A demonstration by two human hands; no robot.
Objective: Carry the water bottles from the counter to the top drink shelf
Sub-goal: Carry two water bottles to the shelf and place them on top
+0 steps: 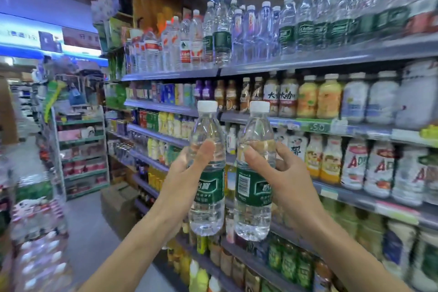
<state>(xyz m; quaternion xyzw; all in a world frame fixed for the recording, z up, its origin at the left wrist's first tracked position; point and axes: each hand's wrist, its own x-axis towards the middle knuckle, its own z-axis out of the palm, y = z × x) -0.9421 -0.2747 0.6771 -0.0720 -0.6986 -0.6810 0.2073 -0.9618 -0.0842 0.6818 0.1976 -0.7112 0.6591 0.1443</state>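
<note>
Between the two raised hands, a pair of green-labelled water bottles stands upright and side by side in a shop aisle, their white caps level with the second shelf of drinks. The left hand [187,168] is clamped on the left bottle [206,173], thumb across its clear shoulder just above the label; the right hand [272,173] is clamped on the right bottle [254,178] the same way, thumb in front and fingers wrapped behind. The bottles are close together, perhaps touching at the labels. Well above both hands and a little to the right runs the top shelf [296,65], already crowded with water, including a row of matching green-labelled bottles [305,28] up and right of the right hand. No counter is in view, so the carry looks nearly done and the placing is what remains. To do it well, each bottle would best go up one at a time, base first over the shelf lip, into whatever gap exists among its own kind; from this angle no free slot can be made out, so the front row may need nudging back. A grip this high on the soft shoulder could let a full bottle swing, and sliding the hold down toward the label would steady it. Standing bottles at the shelf edge look easy to topple if clipped on the way in.
</note>
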